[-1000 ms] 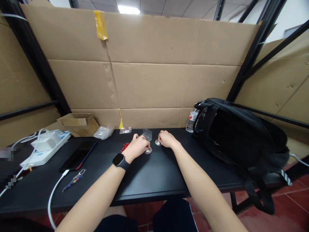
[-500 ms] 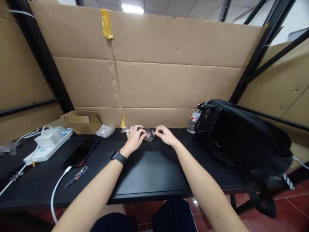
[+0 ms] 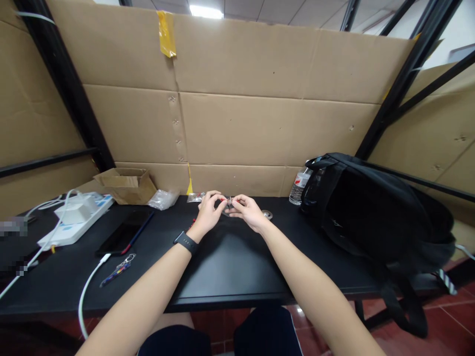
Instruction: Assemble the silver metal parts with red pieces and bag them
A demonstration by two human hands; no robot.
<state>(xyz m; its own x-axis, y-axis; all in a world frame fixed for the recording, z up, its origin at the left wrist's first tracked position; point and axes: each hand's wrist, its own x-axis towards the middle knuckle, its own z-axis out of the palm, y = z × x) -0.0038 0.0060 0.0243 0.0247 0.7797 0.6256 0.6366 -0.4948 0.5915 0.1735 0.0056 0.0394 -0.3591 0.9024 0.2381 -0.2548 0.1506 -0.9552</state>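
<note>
Disc (image 3: 229, 202), thin and shiny, is between the two hands in the head view, just above the far part of the worktop (image 3: 230, 277). It looks turned on its edge. The right hand (image 3: 250, 212) has finger and thumb closed, it seems, on the disc. The left hand (image 3: 209, 212) looks pinched on a red bit (image 3: 223, 200) at the disc's left side. Just where they meet is too small to tell. Both use only their tips, I think because such small things need a light pinch. The hands are close, so each can help the other.

A second disc (image 3: 267, 214) lies flat beside the right hand, easy to reach. More red pieces (image 3: 193, 222) peek out behind the left wrist, which wears a watch (image 3: 186, 242).

The worktop is black and smooth. At its left, a phone (image 3: 124, 232) lies near a power strip (image 3: 55, 240), with a white cable (image 3: 82, 291) plugged into it. A key ring (image 3: 118, 272) is near. Farther back are a brown box (image 3: 128, 190) and crumpled plastic (image 3: 163, 199). On the right, a big black bag (image 3: 374, 212) sits against a bottle (image 3: 297, 188).

Tall cardboard (image 3: 237, 59) makes the back wall. Black poles (image 3: 59, 74) stand at both sides. A light (image 3: 206, 12) shines above, and the floor (image 3: 445, 321) has red tiles.
</note>
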